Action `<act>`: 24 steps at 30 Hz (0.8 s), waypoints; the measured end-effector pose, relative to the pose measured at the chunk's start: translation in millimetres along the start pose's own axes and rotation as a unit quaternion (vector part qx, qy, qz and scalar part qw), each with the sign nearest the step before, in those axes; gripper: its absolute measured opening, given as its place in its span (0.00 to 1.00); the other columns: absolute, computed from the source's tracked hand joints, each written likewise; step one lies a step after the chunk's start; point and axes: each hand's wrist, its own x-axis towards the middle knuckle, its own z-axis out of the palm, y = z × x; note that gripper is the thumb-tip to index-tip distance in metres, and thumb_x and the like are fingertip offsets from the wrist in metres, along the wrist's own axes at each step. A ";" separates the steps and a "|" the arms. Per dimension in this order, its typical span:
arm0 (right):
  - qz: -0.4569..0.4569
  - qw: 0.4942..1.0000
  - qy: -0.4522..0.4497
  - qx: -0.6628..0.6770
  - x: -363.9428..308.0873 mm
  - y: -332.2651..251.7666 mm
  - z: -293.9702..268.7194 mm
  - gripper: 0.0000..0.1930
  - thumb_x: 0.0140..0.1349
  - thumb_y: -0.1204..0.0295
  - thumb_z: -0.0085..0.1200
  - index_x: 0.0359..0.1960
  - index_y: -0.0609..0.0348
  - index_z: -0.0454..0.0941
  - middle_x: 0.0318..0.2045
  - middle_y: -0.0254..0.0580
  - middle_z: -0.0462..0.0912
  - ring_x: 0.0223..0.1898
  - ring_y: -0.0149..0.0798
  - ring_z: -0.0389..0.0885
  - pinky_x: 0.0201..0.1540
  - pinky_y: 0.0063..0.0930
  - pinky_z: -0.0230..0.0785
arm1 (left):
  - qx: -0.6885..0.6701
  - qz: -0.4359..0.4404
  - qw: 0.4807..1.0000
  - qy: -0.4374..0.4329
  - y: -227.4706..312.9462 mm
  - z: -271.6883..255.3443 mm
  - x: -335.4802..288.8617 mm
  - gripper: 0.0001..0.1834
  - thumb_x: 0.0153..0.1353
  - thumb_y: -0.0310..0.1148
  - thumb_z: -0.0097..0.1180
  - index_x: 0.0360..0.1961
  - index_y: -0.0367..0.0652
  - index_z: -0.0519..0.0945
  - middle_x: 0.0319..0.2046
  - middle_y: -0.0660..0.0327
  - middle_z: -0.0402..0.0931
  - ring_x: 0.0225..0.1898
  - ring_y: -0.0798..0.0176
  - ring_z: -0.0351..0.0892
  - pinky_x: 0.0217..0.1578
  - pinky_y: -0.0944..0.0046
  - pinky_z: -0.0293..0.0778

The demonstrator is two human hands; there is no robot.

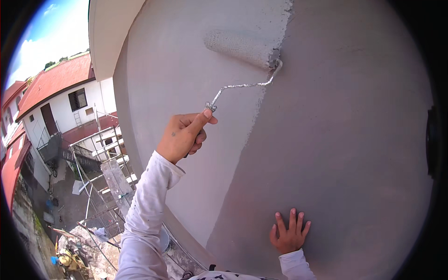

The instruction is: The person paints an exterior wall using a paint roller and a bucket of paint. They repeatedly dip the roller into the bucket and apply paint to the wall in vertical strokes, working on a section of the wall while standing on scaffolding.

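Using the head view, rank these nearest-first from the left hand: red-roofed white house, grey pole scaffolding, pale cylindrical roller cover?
1. Pale cylindrical roller cover: upper right.
2. Grey pole scaffolding: lower left.
3. Red-roofed white house: left, behind scaffolding.

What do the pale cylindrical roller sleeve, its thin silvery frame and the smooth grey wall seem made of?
Pale cylindrical roller sleeve: possibly fibre nap, from its stippled surface; paint-coated, so uncertain.
Thin silvery frame: likely paint-flecked metal, given its glints and slim bends.
Smooth grey wall: matte, perhaps cement plaster or concrete, being seamless.
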 end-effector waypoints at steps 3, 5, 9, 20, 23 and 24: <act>-0.006 1.000 -0.007 0.000 1.6 -4.3 3.8 0.25 0.64 0.56 0.55 0.65 0.31 0.80 0.76 0.49 0.64 0.81 0.55 0.50 0.80 0.62 0.30 | 0.024 -0.047 0.999 -0.004 -58.3 -17.9 -25.3 0.26 0.74 0.54 0.56 0.44 0.37 0.87 0.15 0.70 0.65 0.14 0.75 0.60 0.16 0.69 0.54; -0.013 1.000 -0.010 0.004 3.8 -8.5 6.9 0.25 0.64 0.56 0.54 0.64 0.31 0.81 0.77 0.51 0.63 0.81 0.57 0.49 0.80 0.63 0.28 | 0.040 -0.080 0.996 -0.005 -93.6 -30.1 -41.4 0.26 0.74 0.53 0.57 0.43 0.37 0.88 0.14 0.69 0.66 0.14 0.76 0.60 0.16 0.69 0.54; -0.026 1.000 -0.008 -0.001 5.1 -17.7 20.8 0.23 0.65 0.56 0.54 0.63 0.35 0.82 0.77 0.56 0.61 0.82 0.60 0.44 0.79 0.62 0.23 | 0.036 -0.159 0.987 -0.009 -174.3 -50.9 -69.2 0.23 0.72 0.51 0.61 0.40 0.39 0.89 0.14 0.70 0.65 0.15 0.77 0.59 0.18 0.69 0.54; -0.050 0.998 0.008 -0.029 4.6 -41.6 37.4 0.22 0.70 0.53 0.51 0.62 0.44 0.82 0.78 0.67 0.53 0.82 0.64 0.41 0.79 0.59 0.21 | 0.113 -0.263 0.958 -0.030 -373.7 -98.2 -174.6 0.21 0.69 0.44 0.65 0.35 0.31 0.87 0.14 0.65 0.68 0.20 0.75 0.63 0.22 0.63 0.63; -0.063 0.997 0.003 -0.042 4.2 -42.7 39.1 0.26 0.71 0.52 0.51 0.65 0.48 0.79 0.78 0.66 0.52 0.82 0.63 0.40 0.79 0.59 0.21 | 0.179 -0.280 0.942 -0.049 -412.6 -99.7 -188.7 0.19 0.69 0.44 0.65 0.41 0.34 0.88 0.16 0.55 0.74 0.18 0.66 0.69 0.25 0.58 0.69; -0.064 0.997 0.006 -0.044 5.4 -43.6 39.1 0.27 0.72 0.51 0.50 0.66 0.49 0.77 0.79 0.66 0.52 0.82 0.63 0.39 0.79 0.59 0.21 | 0.197 -0.283 0.937 -0.054 -427.8 -101.4 -194.3 0.19 0.69 0.45 0.64 0.40 0.35 0.88 0.16 0.53 0.75 0.18 0.63 0.69 0.25 0.57 0.70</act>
